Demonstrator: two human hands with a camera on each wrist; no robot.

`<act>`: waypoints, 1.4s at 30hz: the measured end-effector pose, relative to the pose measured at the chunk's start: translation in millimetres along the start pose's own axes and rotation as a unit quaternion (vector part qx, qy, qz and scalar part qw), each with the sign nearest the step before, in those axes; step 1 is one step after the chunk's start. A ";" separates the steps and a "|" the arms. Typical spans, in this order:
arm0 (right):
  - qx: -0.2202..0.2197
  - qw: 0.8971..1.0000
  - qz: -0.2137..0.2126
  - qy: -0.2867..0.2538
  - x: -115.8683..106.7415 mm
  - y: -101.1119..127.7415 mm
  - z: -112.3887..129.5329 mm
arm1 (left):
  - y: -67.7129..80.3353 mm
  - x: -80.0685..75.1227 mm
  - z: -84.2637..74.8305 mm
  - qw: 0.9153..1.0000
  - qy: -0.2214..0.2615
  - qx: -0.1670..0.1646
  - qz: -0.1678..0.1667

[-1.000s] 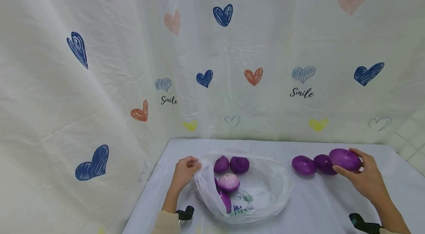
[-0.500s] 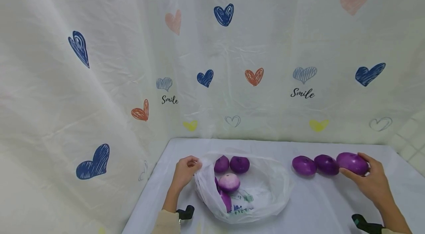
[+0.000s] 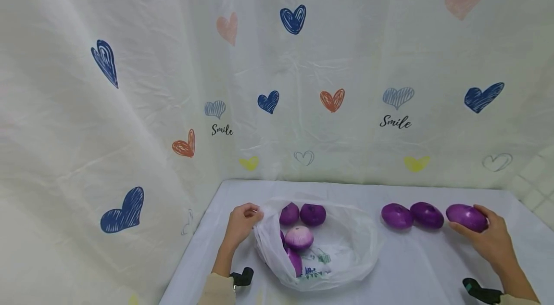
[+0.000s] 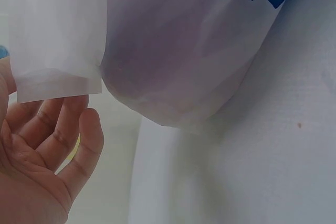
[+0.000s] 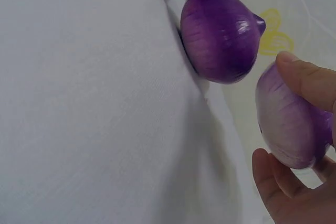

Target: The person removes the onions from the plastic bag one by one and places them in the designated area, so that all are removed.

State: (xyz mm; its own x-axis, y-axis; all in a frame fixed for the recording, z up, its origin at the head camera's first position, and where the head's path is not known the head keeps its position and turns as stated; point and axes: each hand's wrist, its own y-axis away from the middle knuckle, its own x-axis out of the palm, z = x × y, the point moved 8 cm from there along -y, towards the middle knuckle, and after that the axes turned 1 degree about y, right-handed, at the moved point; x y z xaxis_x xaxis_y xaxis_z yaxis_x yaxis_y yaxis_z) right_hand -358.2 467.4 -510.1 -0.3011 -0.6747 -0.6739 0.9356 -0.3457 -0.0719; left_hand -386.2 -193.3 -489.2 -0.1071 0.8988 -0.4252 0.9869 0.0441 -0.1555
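My left hand (image 3: 240,224) pinches the left edge of a white plastic bag (image 3: 346,266), whose mouth gapes toward me. Inside lie several purple onions, one of them a paler onion (image 3: 299,237). At the right, my right hand (image 3: 491,235) grips a purple onion (image 3: 466,217) between thumb and fingers. In the right wrist view this held onion (image 5: 289,119) shows a pale side. To its left, two more onions rest on the table, a nearer onion (image 3: 426,215) and a farther onion (image 3: 396,216), side by side. The left wrist view shows the bag (image 4: 173,40) close up.
A white cloth covers the table (image 3: 407,266). Behind and to the left hangs a pale curtain (image 3: 355,55) printed with hearts. Black wrist mounts sit on both arms, the left mount (image 3: 243,277) near the bag.
My right hand has moved right and slightly down with its onion, leaving a small gap beside the row of onions. The left hand and the bag have stayed in place.
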 end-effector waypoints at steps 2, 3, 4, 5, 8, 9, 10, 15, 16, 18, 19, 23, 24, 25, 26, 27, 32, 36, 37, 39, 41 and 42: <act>0.011 1.000 0.006 0.000 1.6 -0.8 -2.9 | -0.1 0.1 0.2 1.000 0.000 -0.001 0.000; 0.015 1.000 0.008 0.000 2.1 -1.2 -3.7 | -0.1 0.1 0.2 1.000 -0.001 -0.001 0.001; 0.017 1.000 0.009 0.001 2.5 -1.7 -4.4 | -0.3 0.1 0.2 1.000 -0.001 -0.002 0.001; 0.020 1.000 0.011 0.001 3.1 -2.2 -5.5 | -0.4 0.1 0.3 1.000 -0.001 -0.002 0.001; 0.022 1.000 0.017 0.004 4.9 -4.5 -8.7 | -0.9 -0.2 0.3 1.000 0.002 -0.003 0.000; 0.024 1.000 0.019 0.005 5.4 -5.5 -9.9 | -1.1 -0.2 0.5 1.000 0.002 -0.003 0.000; 0.025 0.999 0.020 0.007 6.2 -6.7 -11.7 | -1.2 -0.2 0.8 1.000 0.003 -0.003 0.000; 0.034 0.999 0.027 0.007 11.2 -12.0 -20.5 | -1.7 0.2 2.5 1.000 0.000 -0.005 0.000; 0.036 0.999 0.028 0.007 12.3 -12.8 -21.9 | -1.7 0.2 2.6 1.000 0.000 -0.005 0.000; 0.038 0.999 0.030 0.007 14.3 -14.2 -24.1 | -1.7 0.1 2.5 1.000 0.000 -0.005 -0.002; 0.039 0.999 0.032 0.007 15.5 -14.8 -25.4 | -1.7 0.0 2.3 1.000 -0.001 -0.005 -0.002; 0.041 0.999 0.035 0.010 19.8 -18.0 -29.8 | -1.0 -0.4 1.9 1.000 -0.002 -0.005 -0.004; 0.038 0.999 0.035 0.011 20.7 -19.0 -30.8 | -0.7 -0.5 1.8 1.000 -0.002 -0.005 -0.004; 0.035 0.999 0.034 0.012 21.4 -19.9 -31.7 | -0.4 -0.5 1.7 1.000 -0.002 -0.005 -0.004; 0.032 0.999 0.034 0.013 21.9 -20.9 -32.2 | -0.4 -0.6 1.5 1.000 0.000 -0.004 -0.004; 0.028 0.999 0.034 0.015 22.1 -21.8 -32.4 | -0.3 -0.6 1.4 1.000 0.000 -0.003 -0.004; 0.024 0.999 0.034 0.027 22.3 -21.5 -30.5 | -1.1 -0.6 3.1 1.000 0.003 -0.005 -0.003; 0.032 0.998 0.033 0.033 22.4 -20.0 -29.3 | -1.2 -1.2 3.2 1.000 0.002 -0.007 -0.003; 0.033 0.998 0.033 0.033 22.3 -19.9 -29.4 | -1.0 -1.3 2.9 1.000 0.003 -0.007 -0.003; 0.034 0.998 0.035 0.035 22.2 -19.8 -29.6 | -0.9 -1.6 2.6 1.000 0.003 -0.006 -0.003; 0.035 0.998 0.036 0.039 22.1 -19.6 -30.0 | -0.8 -1.9 2.5 1.000 0.005 -0.006 -0.002; 0.037 0.998 0.037 0.040 22.3 -19.7 -30.5 | -0.6 -2.1 2.4 1.000 0.005 -0.006 -0.003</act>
State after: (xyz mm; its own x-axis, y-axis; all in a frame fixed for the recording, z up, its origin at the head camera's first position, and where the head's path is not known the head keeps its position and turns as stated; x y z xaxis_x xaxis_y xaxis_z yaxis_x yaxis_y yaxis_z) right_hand -377.7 479.1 -546.1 -0.2132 -0.6475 -0.7316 0.9377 -0.3459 0.0329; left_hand -386.9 -196.2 -490.4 -0.1112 0.9026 -0.4160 0.9876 0.0536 -0.1476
